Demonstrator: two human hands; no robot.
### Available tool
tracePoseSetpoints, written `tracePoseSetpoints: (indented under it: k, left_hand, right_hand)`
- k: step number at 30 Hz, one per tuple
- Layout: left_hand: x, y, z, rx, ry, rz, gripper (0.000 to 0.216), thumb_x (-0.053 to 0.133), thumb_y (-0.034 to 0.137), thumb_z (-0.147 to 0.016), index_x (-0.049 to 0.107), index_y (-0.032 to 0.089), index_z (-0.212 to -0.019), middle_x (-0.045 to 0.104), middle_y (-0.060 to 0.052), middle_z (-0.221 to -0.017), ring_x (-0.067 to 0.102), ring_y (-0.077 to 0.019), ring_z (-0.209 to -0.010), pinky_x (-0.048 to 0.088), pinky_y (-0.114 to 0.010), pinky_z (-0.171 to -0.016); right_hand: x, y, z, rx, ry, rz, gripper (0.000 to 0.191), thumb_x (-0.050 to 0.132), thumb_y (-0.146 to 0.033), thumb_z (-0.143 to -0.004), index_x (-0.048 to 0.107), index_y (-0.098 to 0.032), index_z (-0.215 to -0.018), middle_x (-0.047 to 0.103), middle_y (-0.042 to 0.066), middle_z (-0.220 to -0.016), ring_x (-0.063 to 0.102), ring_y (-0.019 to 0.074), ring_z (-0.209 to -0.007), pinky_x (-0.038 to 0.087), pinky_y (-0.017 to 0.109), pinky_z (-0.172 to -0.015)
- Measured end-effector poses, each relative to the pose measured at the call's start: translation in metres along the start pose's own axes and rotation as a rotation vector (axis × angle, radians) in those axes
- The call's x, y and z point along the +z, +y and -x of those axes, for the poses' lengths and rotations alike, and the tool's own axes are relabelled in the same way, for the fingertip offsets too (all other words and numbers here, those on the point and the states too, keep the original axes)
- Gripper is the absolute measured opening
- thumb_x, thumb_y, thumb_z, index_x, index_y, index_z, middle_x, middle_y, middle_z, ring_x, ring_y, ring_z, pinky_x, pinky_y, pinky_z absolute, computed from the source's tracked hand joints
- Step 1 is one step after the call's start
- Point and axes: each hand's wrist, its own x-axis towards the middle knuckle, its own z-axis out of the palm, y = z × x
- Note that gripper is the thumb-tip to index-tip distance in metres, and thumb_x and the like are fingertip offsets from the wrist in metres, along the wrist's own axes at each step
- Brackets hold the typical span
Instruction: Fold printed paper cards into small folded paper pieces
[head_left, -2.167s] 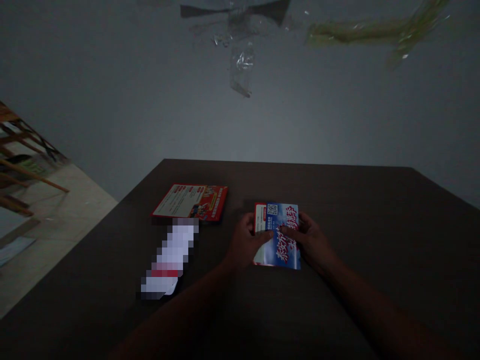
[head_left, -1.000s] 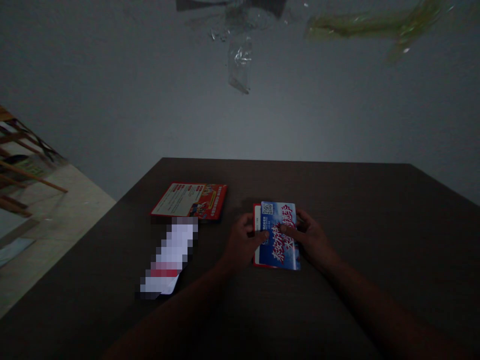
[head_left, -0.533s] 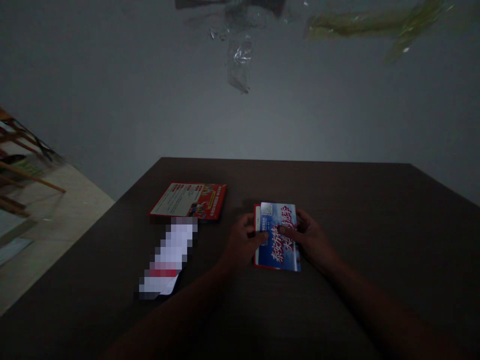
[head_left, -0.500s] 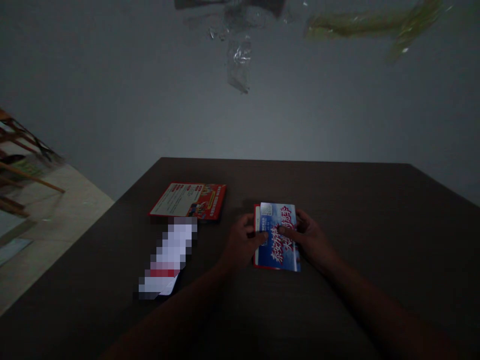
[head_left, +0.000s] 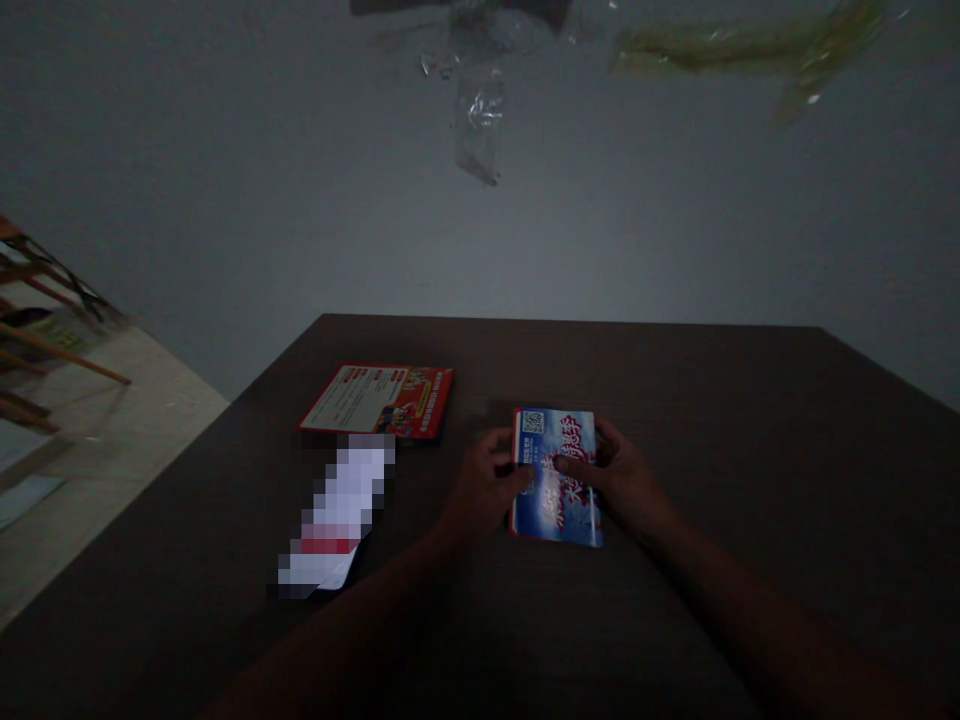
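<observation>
A blue leaflet with red lettering and a QR code lies on the dark table, folded over a red-edged sheet beneath it. My left hand grips its left edge, thumb on top. On the right edge sits my right hand, fingers pressing onto the leaflet's face. Both hands are closed on the paper.
A red and white flyer lies flat at the back left of the table. A blurred-out white and red paper lies in front of it. The table's left edge drops to a tiled floor with a wooden rack. Tape scraps hang on the wall.
The blue leaflet's top layer has slid left and now covers the red-edged strip that showed along its left side. Both hands stay on its edges.
</observation>
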Motion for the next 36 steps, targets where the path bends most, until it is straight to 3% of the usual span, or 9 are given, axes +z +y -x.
tracePoseSetpoints:
  k: [9,36]
  left_hand:
    - [0.0018,-0.0018,-0.0031,0.06,0.095,-0.05,0.026,0.068,0.032,-0.073,0.065,0.014,-0.092,0.072,-0.008,-0.093,0.067,-0.0209,-0.082,0.053,-0.03,-0.072]
    - [-0.0016,-0.0067,-0.0038,0.047,0.117,-0.131,0.027,0.065,0.035,-0.074,0.069,0.014,-0.09,0.072,-0.007,-0.088,0.065,-0.0195,-0.077,0.05,-0.029,-0.07]
  right_hand:
    - [-0.0007,-0.0009,0.0008,-0.008,0.017,0.067,0.046,0.08,-0.027,-0.061,0.055,-0.022,-0.1,0.069,0.002,-0.085,0.064,0.0192,-0.071,0.052,0.034,-0.065]
    - [0.0001,-0.0029,0.0027,-0.01,0.014,0.042,0.045,0.08,-0.029,-0.06,0.056,-0.022,-0.098,0.068,0.002,-0.086,0.064,0.0187,-0.07,0.053,0.035,-0.065]
